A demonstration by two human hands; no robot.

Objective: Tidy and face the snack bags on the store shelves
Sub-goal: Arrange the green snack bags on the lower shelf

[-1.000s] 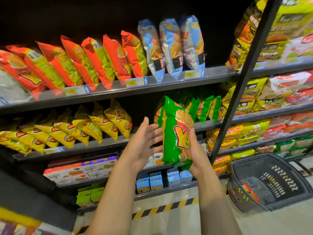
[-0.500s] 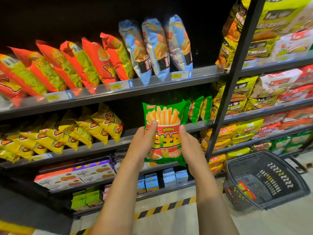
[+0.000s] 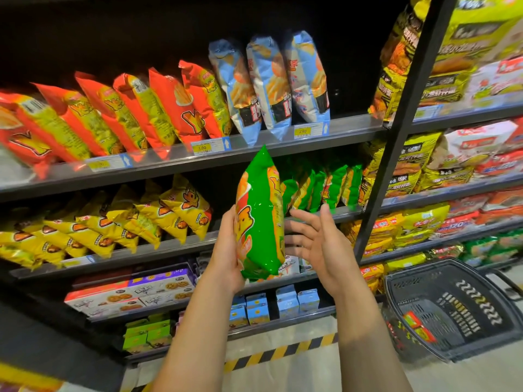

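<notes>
The green bag (image 3: 261, 222) is in the air in front of the middle shelf (image 3: 158, 251), upright and turned almost edge-on, just left of the row of same green bags (image 3: 325, 188) that stand there. The left hand (image 3: 226, 250) grasps it along its lower left side. The right hand (image 3: 319, 247) is released, fingers spread, just beside the bag's right edge; I cannot tell if the fingertips touch it. I judge the bag to be very light and puffed with air, with a smooth glossy film that can slip in the palm. The snack inside is probably brittle, so a hard squeeze in the middle may crush it. It seems better to hold it by the two side edges or the flat sealed ends, with gentle pressure only. To face it, the printed front should be turned outward, and then the bag set standing at the left end of the green row, where it may lean or fall over easily.
</notes>
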